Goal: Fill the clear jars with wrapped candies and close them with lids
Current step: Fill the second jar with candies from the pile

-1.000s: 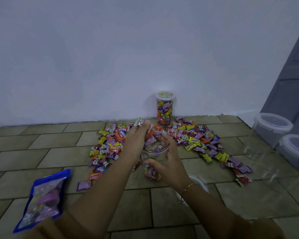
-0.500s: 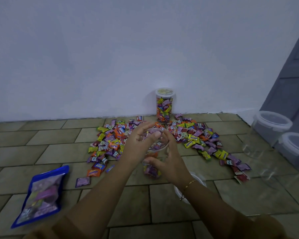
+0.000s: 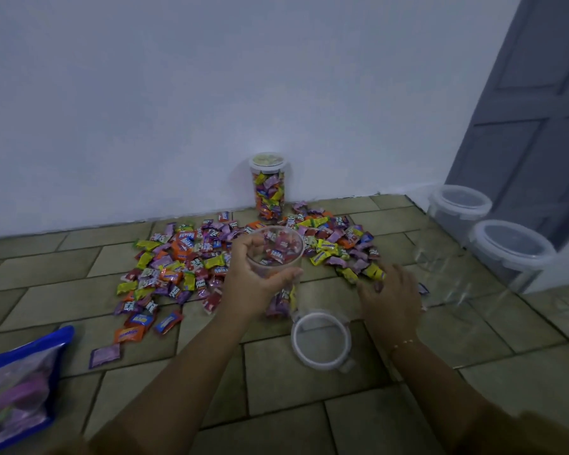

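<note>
My left hand (image 3: pixel 253 284) grips a clear jar (image 3: pixel 278 254) by its rim; the jar stands on the tiled floor with a few wrapped candies inside. My right hand (image 3: pixel 390 297) lies over the right end of the candy pile (image 3: pixel 191 261), fingers curled down on the candies; I cannot see whether it holds any. A loose white-rimmed lid (image 3: pixel 321 339) lies on the floor between my arms. A full jar with its lid on (image 3: pixel 269 188) stands against the wall.
Two empty clear jars with lids (image 3: pixel 459 205) (image 3: pixel 513 244) stand at the right by a grey door. Another clear jar (image 3: pixel 440 274) stands in front of them. A blue candy bag (image 3: pixel 17 382) lies at the lower left.
My left hand dropped its candies and took hold of the jar's rim. My right hand let go of the jar and moved right onto the candy pile, uncovering the loose lid.
</note>
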`<state>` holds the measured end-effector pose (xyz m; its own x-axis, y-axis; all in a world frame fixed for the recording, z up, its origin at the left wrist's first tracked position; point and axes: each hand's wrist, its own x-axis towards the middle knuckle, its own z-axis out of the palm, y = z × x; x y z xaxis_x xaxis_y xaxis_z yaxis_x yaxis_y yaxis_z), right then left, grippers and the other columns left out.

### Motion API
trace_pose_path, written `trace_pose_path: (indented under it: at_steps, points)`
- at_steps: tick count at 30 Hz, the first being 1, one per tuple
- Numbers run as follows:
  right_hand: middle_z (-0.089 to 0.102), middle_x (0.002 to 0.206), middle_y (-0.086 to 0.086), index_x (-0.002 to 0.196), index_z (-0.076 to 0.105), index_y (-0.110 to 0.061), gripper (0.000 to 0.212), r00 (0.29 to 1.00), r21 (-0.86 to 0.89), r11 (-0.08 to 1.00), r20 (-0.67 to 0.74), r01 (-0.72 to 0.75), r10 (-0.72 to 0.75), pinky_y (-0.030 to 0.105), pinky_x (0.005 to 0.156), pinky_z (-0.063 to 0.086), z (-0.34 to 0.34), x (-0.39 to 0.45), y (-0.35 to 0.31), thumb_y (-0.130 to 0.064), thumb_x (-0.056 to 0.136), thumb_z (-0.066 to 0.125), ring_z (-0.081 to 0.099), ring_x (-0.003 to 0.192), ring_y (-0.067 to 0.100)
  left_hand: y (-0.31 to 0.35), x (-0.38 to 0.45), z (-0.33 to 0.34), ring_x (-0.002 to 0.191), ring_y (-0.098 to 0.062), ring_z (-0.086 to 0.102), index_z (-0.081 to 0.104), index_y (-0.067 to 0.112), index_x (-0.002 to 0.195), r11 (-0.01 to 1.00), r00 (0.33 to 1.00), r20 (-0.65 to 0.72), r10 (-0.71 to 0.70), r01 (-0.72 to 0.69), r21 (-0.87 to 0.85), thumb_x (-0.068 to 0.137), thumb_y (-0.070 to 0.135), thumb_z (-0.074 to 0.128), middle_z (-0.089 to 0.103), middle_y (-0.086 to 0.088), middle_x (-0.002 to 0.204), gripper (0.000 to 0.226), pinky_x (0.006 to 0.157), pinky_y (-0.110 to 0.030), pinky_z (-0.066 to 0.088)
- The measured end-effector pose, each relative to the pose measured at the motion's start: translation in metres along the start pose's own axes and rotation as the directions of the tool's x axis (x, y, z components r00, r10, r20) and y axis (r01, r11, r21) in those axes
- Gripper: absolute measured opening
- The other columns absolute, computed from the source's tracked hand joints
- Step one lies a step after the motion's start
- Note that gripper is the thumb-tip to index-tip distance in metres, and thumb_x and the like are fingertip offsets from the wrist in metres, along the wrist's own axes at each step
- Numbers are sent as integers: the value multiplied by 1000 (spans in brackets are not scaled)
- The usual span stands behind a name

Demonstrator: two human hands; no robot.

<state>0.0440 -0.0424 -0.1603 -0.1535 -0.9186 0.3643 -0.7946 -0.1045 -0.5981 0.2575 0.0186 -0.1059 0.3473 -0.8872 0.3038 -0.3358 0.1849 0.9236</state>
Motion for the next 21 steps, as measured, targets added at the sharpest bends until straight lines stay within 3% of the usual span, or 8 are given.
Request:
trace_pose_path:
  at_steps: [2, 4, 10, 13, 17, 21]
  points:
    - [39, 142, 15, 132, 45, -9, 63, 988, -136, 987, 112, -90, 105, 47, 113, 22, -1, 8, 17, -46, 83, 58, 27, 136, 32, -1, 2, 8, 106, -3, 55, 42, 40, 101, 1000, 1000, -5, 11, -11, -1, 44, 59, 83, 53, 11, 115, 73, 89, -33, 53]
    - [27, 151, 12, 139, 36, -11, 73, 973, -231, 969, 188, -88, 134, 50, 115, 15, 0, 16, 31, -55, 84, 54, 16, 142, 31, -4, 3, 14, 108, -4, 55, 42, 42, 101, 1000, 1000, -6, 16, -16, 1, 43, 59, 80, 53, 12, 116, 72, 90, -36, 53]
    - [20, 156, 3, 148, 18, -18, 88, 954, -333, 942, 269, -33, 129, 51, 111, 16, -1, 28, 39, -73, 82, 36, 16, 142, 28, -2, 4, 21, 109, -3, 53, 40, 40, 108, 999, 1000, 15, 19, -18, -43, 45, 56, 87, 50, 12, 117, 80, 93, -39, 52]
    - [30, 150, 0, 145, 26, -25, 77, 958, -364, 930, 279, 45, 63, 47, 105, 24, 0, 31, 37, -72, 84, 35, 28, 135, 27, -3, 3, 23, 115, -4, 49, 32, 42, 122, 997, 1000, 13, -9, 10, -80, 35, 69, 82, 48, 14, 123, 104, 96, -37, 49]
    - [45, 134, 6, 131, 45, -21, 59, 957, -405, 905, 289, 134, -13, 42, 95, 34, 6, 32, 32, -62, 89, 39, 39, 122, 29, -2, 2, 23, 112, 5, 46, 17, 27, 145, 995, 998, 11, -69, 69, -76, 29, 70, 82, 47, 10, 127, 140, 100, -29, 44]
    - [53, 115, 22, 112, 58, -2, 40, 954, -176, 969, 273, 173, -121, 41, 87, 42, 10, 32, 31, -32, 86, 62, 46, 110, 39, 1, 2, 23, 110, 9, 46, 16, 20, 148, 996, 997, -2, -73, 73, -49, 29, 76, 78, 47, 14, 126, 146, 91, -16, 42]
